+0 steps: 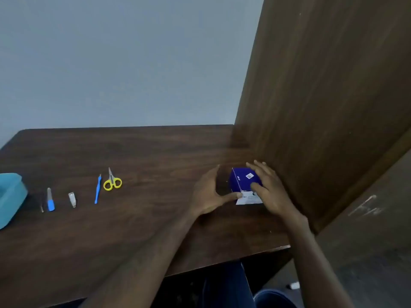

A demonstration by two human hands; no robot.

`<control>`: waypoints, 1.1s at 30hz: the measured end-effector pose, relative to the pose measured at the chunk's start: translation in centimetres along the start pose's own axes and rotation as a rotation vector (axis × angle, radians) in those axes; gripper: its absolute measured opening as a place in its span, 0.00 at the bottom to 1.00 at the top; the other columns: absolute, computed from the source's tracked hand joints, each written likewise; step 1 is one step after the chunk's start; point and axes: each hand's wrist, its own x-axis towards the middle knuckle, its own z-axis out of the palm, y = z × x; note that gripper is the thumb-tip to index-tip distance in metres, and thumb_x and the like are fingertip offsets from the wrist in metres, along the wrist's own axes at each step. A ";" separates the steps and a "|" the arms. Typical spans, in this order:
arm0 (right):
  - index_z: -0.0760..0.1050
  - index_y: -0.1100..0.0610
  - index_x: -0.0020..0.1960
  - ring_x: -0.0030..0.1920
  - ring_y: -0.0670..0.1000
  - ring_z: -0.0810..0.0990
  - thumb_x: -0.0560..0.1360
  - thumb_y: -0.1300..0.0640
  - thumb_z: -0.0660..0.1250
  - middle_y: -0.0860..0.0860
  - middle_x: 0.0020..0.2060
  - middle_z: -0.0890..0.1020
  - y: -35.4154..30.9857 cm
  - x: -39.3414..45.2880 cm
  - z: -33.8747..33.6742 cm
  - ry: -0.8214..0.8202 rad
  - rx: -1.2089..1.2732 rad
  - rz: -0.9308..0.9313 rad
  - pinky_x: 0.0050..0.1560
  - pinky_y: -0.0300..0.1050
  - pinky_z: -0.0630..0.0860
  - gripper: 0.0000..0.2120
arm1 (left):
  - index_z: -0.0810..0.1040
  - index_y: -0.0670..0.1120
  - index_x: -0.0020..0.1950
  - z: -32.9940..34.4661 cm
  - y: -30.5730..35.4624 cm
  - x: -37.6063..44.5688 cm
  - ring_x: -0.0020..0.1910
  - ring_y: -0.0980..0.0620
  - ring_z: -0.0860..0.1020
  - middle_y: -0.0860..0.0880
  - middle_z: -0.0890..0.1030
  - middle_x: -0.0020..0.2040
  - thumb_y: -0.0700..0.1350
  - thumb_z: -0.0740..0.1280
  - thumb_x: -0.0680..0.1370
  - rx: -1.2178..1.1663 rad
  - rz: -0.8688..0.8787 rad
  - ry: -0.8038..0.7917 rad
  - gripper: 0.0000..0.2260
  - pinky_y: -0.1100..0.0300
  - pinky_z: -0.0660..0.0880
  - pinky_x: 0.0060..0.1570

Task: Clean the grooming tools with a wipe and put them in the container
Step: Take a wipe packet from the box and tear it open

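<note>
Nearest the viewer, two bare forearms reach across the dark wood-grain desk (142, 230) toward its right side, where a small blue-and-white cardboard box (243, 182), probably the wipe pack, sits close against the brown wooden side panel (322, 107). The left hand (210, 194) rests on the desk beside the box, its fingers straight and spread, the thumb reaching to the box's near white edge, seemingly to steady it. The right hand (270, 187) lies over the box's right side with fingers loosely apart, the thumb pressing the top; blur hides whether anything is pinched, so the hold looks like a brace for opening rather than a lift. No wipe shows yet, so cleaning appears not to have begun. Farther left, well apart from the hands, the tools lie in a spaced row, each easy to pick singly: yellow-handled scissors (112, 182), a slim blue-handled pick (97, 189), a silver nail clipper (72, 199), a blue-handled nail file (50, 200) and thin metal tweezers (41, 206). At the far left edge stands the teal plastic container (13, 194), just beside the row, ready to receive them.
</note>
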 end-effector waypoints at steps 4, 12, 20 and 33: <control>0.56 0.45 0.86 0.85 0.52 0.51 0.82 0.52 0.71 0.45 0.86 0.51 1.5 1.7 -2.7 -0.379 -0.093 -0.029 0.79 0.56 0.67 0.37 | 0.62 0.55 0.83 1.4 0.7 0.8 0.75 0.56 0.74 0.55 0.74 0.79 0.75 0.78 0.65 -0.066 0.052 -0.043 0.53 0.48 0.74 0.73; 0.63 0.44 0.83 0.82 0.49 0.59 0.78 0.48 0.76 0.44 0.83 0.61 2.5 2.8 -3.4 -0.338 -0.092 -0.117 0.71 0.46 0.76 0.38 | 0.60 0.57 0.84 2.4 -0.8 1.2 0.74 0.59 0.74 0.58 0.74 0.77 0.73 0.77 0.68 0.005 0.106 -0.022 0.51 0.52 0.75 0.71; 0.82 0.47 0.70 0.71 0.42 0.77 0.79 0.49 0.75 0.43 0.73 0.79 2.7 2.5 -3.7 -0.075 0.187 -0.182 0.68 0.50 0.80 0.20 | 0.59 0.62 0.84 2.2 -0.8 1.4 0.73 0.61 0.75 0.63 0.75 0.76 0.71 0.77 0.68 0.015 0.118 -0.031 0.49 0.50 0.77 0.69; 0.81 0.57 0.52 0.46 0.50 0.79 0.72 0.64 0.78 0.53 0.50 0.81 1.0 6.4 -0.6 0.404 -0.040 -0.117 0.48 0.46 0.78 0.11 | 0.45 0.62 0.86 1.9 -0.4 0.9 0.74 0.64 0.71 0.64 0.68 0.80 0.64 0.83 0.68 -0.068 0.154 0.020 0.59 0.63 0.71 0.66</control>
